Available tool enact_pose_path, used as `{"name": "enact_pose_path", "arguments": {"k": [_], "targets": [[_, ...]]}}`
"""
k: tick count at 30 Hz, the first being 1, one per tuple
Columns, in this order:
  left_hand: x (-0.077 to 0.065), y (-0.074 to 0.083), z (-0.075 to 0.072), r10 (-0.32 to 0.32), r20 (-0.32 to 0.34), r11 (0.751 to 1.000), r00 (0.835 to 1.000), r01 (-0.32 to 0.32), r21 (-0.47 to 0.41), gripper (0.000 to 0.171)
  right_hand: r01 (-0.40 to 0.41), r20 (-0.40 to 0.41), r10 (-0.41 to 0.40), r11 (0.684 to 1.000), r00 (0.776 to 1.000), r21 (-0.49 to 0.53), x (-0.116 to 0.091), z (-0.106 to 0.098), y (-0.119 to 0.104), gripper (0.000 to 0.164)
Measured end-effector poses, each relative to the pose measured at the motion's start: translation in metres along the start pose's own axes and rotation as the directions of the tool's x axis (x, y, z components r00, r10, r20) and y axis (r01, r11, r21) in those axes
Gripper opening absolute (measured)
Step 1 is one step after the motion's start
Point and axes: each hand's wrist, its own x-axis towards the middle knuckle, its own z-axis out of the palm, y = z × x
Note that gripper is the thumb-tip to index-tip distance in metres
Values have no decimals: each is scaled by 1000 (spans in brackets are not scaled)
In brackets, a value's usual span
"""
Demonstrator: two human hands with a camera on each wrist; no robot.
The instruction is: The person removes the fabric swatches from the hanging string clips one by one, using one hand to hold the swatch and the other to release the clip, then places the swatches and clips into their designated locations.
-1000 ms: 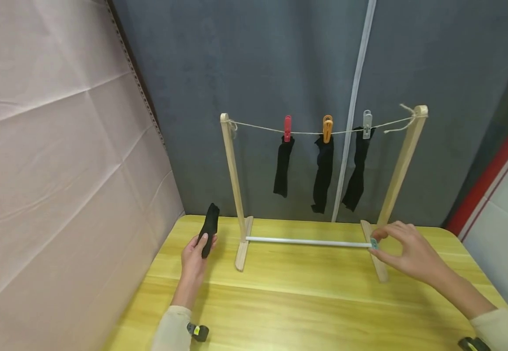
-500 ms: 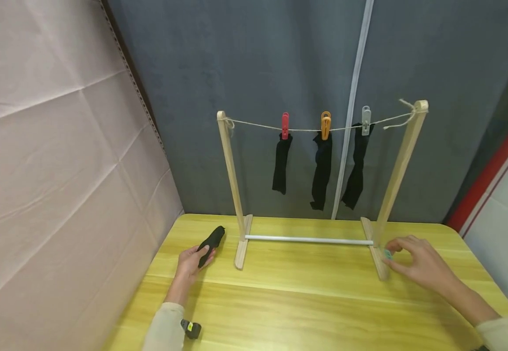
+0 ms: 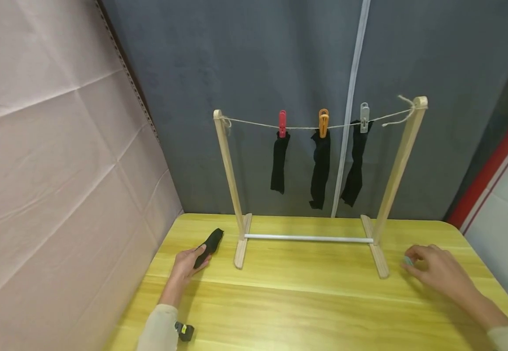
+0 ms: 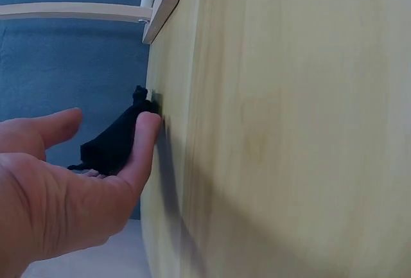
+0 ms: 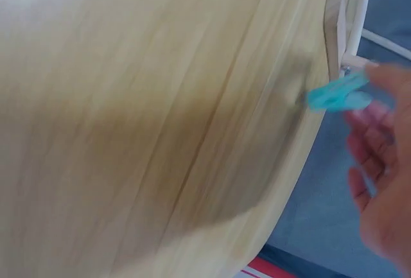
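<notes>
My left hand (image 3: 185, 263) holds a black sock (image 3: 210, 246) beside the left foot of a wooden drying rack (image 3: 229, 170). In the left wrist view the sock (image 4: 114, 140) lies across the fingers, just above the tabletop. Right of the rack, my right hand (image 3: 444, 273) pinches a teal clothespin (image 5: 337, 95) between thumb and fingertip; from the head view little of it shows. Three black socks hang from the rack's string, under a red clothespin (image 3: 282, 124), an orange clothespin (image 3: 323, 123) and a clear grey clothespin (image 3: 364, 118).
The rack stands toward the back of the yellow wooden table (image 3: 280, 302), with a white rod (image 3: 306, 238) joining its feet. Behind hangs a dark grey curtain (image 3: 254, 58). A pale cloth wall (image 3: 52, 170) borders the left side.
My right hand has drawn away from the rack's right foot, moving right and down with the clothespin. My left hand has lowered slightly, tilting the sock rightward.
</notes>
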Motion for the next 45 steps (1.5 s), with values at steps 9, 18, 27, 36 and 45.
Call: {"name": "enact_pose_path", "arguments": {"k": [9, 18, 27, 36, 45], "targets": [[-21, 8, -16, 49, -31, 915, 998, -32, 403, 78, -76, 154, 91, 992, 984, -100, -7, -2, 10, 19], [-32, 12, -17, 101, -19, 797, 995, -69, 600, 84, -135, 201, 151, 987, 968, -90, -19, 2, 16, 23], [-41, 17, -13, 126, 3, 774, 992, -100, 625, 111, -167, 184, 174, 984, 967, -57, -25, 4, 14, 28], [-46, 19, -5, 203, 1, 702, 979, -146, 697, 111, -272, 292, 263, 962, 920, -10, -23, -1, 14, 65], [-49, 19, 8, 330, -33, 605, 943, -185, 774, 137, -294, 224, 285, 956, 932, 8, -25, -8, -3, 99]]}}
